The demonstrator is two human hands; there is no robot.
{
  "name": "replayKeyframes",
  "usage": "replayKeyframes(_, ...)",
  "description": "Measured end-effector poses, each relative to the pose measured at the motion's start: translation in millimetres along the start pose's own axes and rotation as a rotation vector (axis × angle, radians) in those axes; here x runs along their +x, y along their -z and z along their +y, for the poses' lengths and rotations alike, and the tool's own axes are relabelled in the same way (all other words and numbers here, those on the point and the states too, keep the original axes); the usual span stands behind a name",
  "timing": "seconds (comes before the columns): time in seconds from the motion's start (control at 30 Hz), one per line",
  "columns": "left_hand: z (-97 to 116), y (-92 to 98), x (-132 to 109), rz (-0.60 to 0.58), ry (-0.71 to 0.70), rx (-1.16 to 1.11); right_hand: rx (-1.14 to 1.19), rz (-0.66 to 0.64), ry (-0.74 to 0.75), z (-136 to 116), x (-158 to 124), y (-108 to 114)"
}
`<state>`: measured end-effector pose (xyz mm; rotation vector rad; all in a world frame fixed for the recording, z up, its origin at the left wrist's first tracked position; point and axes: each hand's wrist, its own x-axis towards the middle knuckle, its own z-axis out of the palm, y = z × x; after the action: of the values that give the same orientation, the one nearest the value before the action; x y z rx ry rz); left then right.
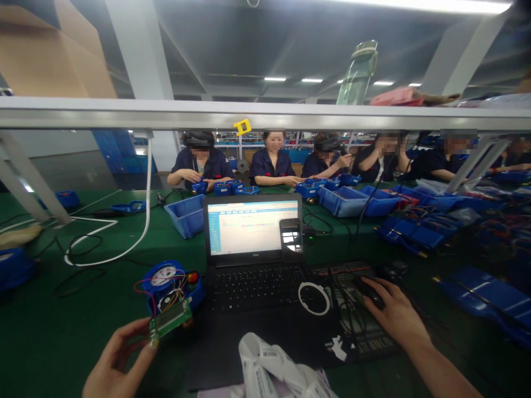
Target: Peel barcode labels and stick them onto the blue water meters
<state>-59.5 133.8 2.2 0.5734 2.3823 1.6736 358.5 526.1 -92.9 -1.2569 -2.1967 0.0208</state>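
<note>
Between the thumb and fingers of my left hand [122, 356] is the end of a green circuit board with a display [171, 320]. Thin coloured wires join the board to an opened blue round-faced device [164, 279] just behind it. My right hand [390, 309] rests over a black computer mouse [370, 293] on a patterned mouse pad [373, 342]. An open laptop [253, 287] stands between my hands with a lit screen. A dark phone [291, 240] leans against the screen's right side. A white ring [314, 298] lies at the keyboard's right edge.
A strip of white barcode labels [271, 367] lies in front. Blue bins [185, 215] stand behind the laptop. Blue parts [489, 301] are piled at right. A white cable [147, 204] hangs at left. Overhead runs a shelf [186, 115]. Several co-workers [274, 163] sit opposite.
</note>
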Motion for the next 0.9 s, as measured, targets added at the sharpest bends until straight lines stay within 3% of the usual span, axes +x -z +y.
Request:
replayKeyframes(0.17, 20.5, -3.5, -7.3, 0.013, 0.068, -0.049, 0.008, -0.029, -0.014, 1.9, -0.4, -0.2)
replayKeyframes(0.43, -0.1, 5.0, 0.3, -0.05, 0.055, -0.016, 0.026, -0.054, -0.032, 2.4, -0.2, 0.4)
replayKeyframes(0.73, 38.4, -6.2, -12.5, 0.031, 0.109, -0.05, 0.032, -0.016, -0.013, 0.9, 1.0, -0.6)
replayKeyframes(0.9, 24.1, -2.9, -7.4, 0.034, 0.077, -0.038, 0.023, -0.045, -0.018, 1.1, 0.5, -0.6)
